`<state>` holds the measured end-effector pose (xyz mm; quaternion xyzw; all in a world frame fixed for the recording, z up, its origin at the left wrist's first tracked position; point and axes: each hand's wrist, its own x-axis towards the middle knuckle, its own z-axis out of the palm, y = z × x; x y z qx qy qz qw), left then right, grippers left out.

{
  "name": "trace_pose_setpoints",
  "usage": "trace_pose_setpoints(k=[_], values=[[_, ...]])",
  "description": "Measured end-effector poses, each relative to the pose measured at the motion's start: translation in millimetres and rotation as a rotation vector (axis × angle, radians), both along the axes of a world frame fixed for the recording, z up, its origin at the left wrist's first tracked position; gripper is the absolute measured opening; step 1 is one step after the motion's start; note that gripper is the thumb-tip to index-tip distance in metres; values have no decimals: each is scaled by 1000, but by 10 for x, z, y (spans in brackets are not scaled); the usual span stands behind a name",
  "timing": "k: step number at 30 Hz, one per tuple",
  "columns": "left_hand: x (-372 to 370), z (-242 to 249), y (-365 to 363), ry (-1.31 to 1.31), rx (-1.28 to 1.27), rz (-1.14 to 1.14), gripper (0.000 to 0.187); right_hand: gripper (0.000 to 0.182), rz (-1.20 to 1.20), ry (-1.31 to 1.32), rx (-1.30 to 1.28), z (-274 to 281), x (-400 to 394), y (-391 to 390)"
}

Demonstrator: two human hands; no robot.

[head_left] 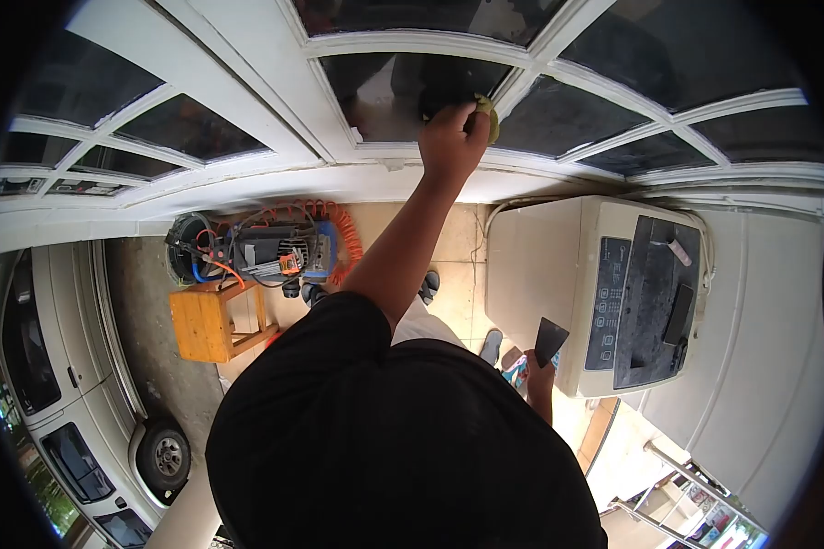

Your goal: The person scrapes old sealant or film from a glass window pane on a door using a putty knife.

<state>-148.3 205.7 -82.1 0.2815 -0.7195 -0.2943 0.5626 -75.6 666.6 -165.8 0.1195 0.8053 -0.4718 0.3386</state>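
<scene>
My left hand (453, 142) is raised to the white-framed window (412, 91), its fingers curled around a yellow-green piece that looks like a cloth or sponge (491, 121). The piece is at the lower right corner of a dark glass pane, beside the white bar. Down by my right side, my right hand (540, 373) grips a scraper (550, 340) with a wide dark blade pointing up. Its handle is mostly hidden in my fingers. A colourful patterned thing (516, 368) shows behind that hand; I cannot make out what it is.
A washing machine (540, 274) stands to the right, with a small tube (679, 252) and a dark block (678, 315) on its lid. To the left are a compressor (288, 249) with an orange coiled hose (346, 242), a wooden stool (200, 326) and a parked vehicle (82, 366).
</scene>
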Motion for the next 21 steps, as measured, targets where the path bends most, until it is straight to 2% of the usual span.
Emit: trace_pose_setpoints(k=[5, 7, 9, 11, 13, 14, 18, 21], values=[[121, -506, 49, -164, 110, 19, 13, 20, 40, 12, 18, 101, 29, -149], [146, -488, 10, -176, 157, 31, 14, 20, 48, 32, 9, 112, -18, -246], [153, -399, 28, -41, 328, -50, 14, 20, 37, 25, 2, 112, -53, -299], [137, -250, -8, 28, 333, -38, 14, 20, 43, 41, -8, 49, -84, -325], [193, 136, -26, 201, 448, -103, 13, 21, 51, 63, -16, 0, -146, -359], [210, 229, -53, 275, 396, -96, 11, 21, 68, 71, -16, -8, -169, -366], [335, 119, -255, 232, 208, 10, 13, 21, 111, 114, -38, -109, -216, -311], [471, -136, -258, 250, 327, 153, 13, 21, 114, 90, 7, 43, -197, -359]])
